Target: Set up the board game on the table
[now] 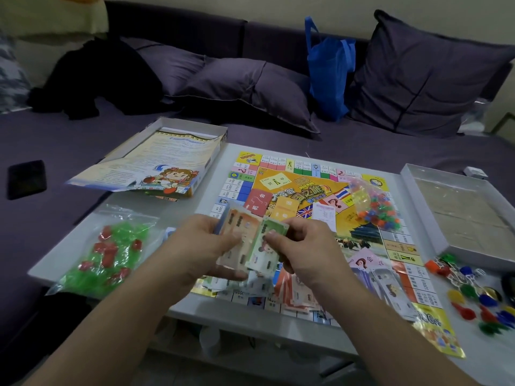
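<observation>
The colourful game board (295,185) lies flat on the white table (178,207). Above its near left part, my left hand (200,246) holds a stack of orange play-money notes (237,232). My right hand (303,246) pinches a green note (267,246) against that stack. More notes (295,291) lie spread on the board's near edge. Red and orange card decks (273,204) sit on the board's middle. A bag of small coloured pieces (373,201) rests on the board's right side.
A bag of green and red houses (108,252) lies at the table's left. The box lid with a rule sheet (156,162) sits back left, the open box base (462,213) at right. Loose coloured pawns (479,293) lie near right. A phone (26,178) lies on the sofa.
</observation>
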A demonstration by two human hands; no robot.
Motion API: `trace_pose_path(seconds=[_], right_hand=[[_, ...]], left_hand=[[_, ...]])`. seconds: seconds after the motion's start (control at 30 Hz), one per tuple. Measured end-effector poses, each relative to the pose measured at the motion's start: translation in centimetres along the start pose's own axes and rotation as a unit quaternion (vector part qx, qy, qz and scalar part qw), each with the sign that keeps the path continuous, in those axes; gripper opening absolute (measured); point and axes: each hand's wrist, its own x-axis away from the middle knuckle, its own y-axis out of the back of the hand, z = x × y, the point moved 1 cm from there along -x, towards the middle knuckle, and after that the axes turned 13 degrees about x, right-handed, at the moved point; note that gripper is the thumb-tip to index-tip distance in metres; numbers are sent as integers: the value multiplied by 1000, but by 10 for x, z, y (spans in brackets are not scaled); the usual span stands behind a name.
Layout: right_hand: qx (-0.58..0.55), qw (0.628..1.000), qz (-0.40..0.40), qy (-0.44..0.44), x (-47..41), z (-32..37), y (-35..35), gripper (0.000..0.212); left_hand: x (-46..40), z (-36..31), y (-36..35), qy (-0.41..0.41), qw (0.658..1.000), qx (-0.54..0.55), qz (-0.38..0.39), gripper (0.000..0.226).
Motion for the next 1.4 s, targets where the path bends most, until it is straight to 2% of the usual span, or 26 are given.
trace_pose_path(seconds=[0.17, 0.27, 0.33, 0.47, 0.6, 0.67, 0.77, 0.83, 0.9, 1.0, 1.13, 1.17, 1.23, 1.3, 1.37, 1.4], right_hand=[[113, 993, -20, 4, -15, -8, -13, 10], [151, 988, 20, 4, -21, -11, -32, 8], [149, 988, 41, 1, -23, -6, -45, 14], [198, 979, 49, 13, -24, 3, -72, 19], [386, 919, 12, 83, -21, 1, -89, 33], [344, 934, -15, 98, -21, 5, -87, 28], [140, 985, -48, 85, -22, 14, -75, 8], [31, 997, -46, 61, -24, 19, -67, 9], [-41, 998, -10, 38, -25, 20, -64, 13], [-67, 996, 59, 20, -24, 20, -68, 21], [-57, 997, 54, 20, -22, 17, -70, 5], [-28, 998, 44, 32, -22, 15, -70, 10], [148, 983, 48, 100, -21, 11, -68, 28], [334, 923, 106, 160, -16, 9, -69, 64], [416, 878, 151, 181, -15, 7, -71, 97], [430, 868, 163, 187, -15, 5, -73, 106]], left_hand=[[-6, -12, 29, -72, 990, -2, -117, 15], [-7, -17, 39, -80, 987, 5, -137, 17], [-8, -18, 42, -80, 987, 7, -139, 17], [-6, -19, 45, -84, 987, 10, -134, 13], [-4, -17, 45, -76, 990, 1, -119, 13], [-4, -15, 46, -71, 992, -6, -108, 10], [-5, -13, 48, -69, 993, -9, -93, 8], [-6, -12, 49, -66, 994, -8, -86, 7], [-6, -11, 48, -64, 995, -13, -77, 8], [-5, -10, 47, -61, 997, -13, -55, 8], [-10, -7, 54, -80, 992, -31, -94, 4], [-11, -8, 57, -90, 988, -48, -112, 3], [-10, -9, 59, -99, 983, -67, -140, 3], [-8, -10, 59, -98, 982, -67, -148, 3], [-8, -10, 57, -99, 981, -71, -148, 3], [-8, -10, 57, -101, 981, -71, -148, 4]])
